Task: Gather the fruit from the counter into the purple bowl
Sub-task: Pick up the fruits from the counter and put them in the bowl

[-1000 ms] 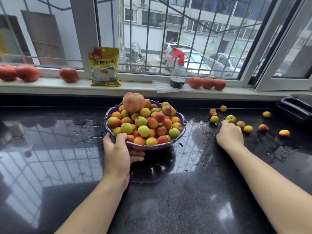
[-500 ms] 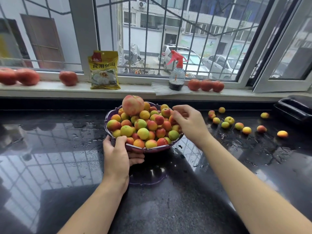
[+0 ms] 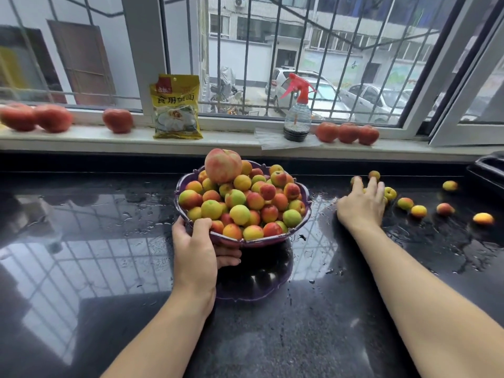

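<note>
The purple bowl point(image 3: 272, 240) stands at the middle of the black counter, heaped with small yellow, green and red fruit and one large peach point(image 3: 223, 165) on top. My left hand point(image 3: 197, 249) grips the bowl's near left rim, thumb over the edge. My right hand point(image 3: 361, 204) lies palm down on the counter to the bowl's right, fingers spread over a cluster of loose fruit; what is under the palm is hidden. Several small fruits point(image 3: 418, 211) lie loose to the right of that hand.
The black counter point(image 3: 109, 241) is wet and glossy. On the window sill behind stand a yellow packet point(image 3: 176, 107), a spray bottle point(image 3: 297, 113) and several red tomatoes point(image 3: 347, 132). A dark tray edge point(image 3: 488, 170) sits at the far right.
My right hand has left the bowl, where it was over the fruit heap, and moved right onto the loose fruit on the counter. My left hand has kept its grip on the bowl.
</note>
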`<state>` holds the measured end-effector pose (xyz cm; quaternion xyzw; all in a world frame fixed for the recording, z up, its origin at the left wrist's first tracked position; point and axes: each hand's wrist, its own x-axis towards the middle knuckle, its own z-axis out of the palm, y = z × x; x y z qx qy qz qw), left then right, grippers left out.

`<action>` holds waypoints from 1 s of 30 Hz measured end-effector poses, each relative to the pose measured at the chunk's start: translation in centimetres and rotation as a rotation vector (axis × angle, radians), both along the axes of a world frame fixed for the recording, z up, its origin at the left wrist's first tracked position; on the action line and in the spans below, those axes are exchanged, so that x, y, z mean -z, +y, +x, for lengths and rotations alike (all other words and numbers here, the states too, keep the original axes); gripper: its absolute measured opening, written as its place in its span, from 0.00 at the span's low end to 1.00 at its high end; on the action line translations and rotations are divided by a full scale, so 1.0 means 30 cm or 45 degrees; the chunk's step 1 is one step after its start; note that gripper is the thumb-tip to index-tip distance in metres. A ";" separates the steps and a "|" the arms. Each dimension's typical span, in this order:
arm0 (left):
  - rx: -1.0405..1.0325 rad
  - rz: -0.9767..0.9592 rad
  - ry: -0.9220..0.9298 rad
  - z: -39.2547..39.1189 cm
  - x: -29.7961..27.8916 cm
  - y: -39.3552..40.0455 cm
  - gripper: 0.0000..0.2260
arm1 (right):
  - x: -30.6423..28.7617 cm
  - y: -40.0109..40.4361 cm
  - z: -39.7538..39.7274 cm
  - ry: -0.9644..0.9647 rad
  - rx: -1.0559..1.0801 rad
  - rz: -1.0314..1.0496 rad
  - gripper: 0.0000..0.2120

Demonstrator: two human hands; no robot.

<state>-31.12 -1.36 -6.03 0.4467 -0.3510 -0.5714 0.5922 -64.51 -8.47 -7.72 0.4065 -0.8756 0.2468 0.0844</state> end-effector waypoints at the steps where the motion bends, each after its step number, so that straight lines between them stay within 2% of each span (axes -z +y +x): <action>1: 0.000 0.000 0.003 0.000 0.001 0.000 0.12 | 0.012 -0.006 -0.016 -0.007 0.019 0.029 0.28; 6: -0.011 -0.016 0.019 -0.005 0.003 -0.006 0.11 | 0.002 0.013 0.000 0.258 0.045 -0.315 0.16; 8: -0.006 -0.008 0.019 -0.007 0.003 -0.002 0.10 | 0.008 0.013 -0.012 0.235 0.025 -0.200 0.17; 11: 0.010 -0.003 0.027 -0.004 0.000 0.002 0.11 | 0.032 0.011 -0.038 0.136 -0.011 0.210 0.18; 13: 0.014 -0.005 0.025 -0.001 0.001 0.001 0.12 | 0.032 0.012 -0.049 0.142 -0.012 0.222 0.15; 16: 0.006 0.004 0.010 -0.001 0.002 -0.001 0.13 | -0.040 0.018 -0.008 0.015 -0.089 0.145 0.12; 19: -0.001 0.003 0.007 -0.004 -0.001 0.000 0.11 | -0.237 0.044 0.123 -0.229 -0.436 -0.147 0.09; 21: -0.002 -0.005 0.012 -0.005 -0.002 -0.001 0.11 | -0.371 0.101 0.268 -0.439 -0.851 -0.285 0.07; 22: -0.001 -0.005 0.016 -0.005 -0.003 -0.001 0.11 | -0.412 0.134 0.343 -0.460 -1.045 -0.288 0.07; 25: 0.010 0.001 0.040 -0.002 -0.002 -0.001 0.10 | -0.404 0.178 0.515 -0.310 -1.368 -0.275 0.07; 30: 0.015 -0.006 0.056 -0.002 -0.006 0.000 0.11 | -0.255 0.143 0.577 -0.069 -1.438 -0.408 0.07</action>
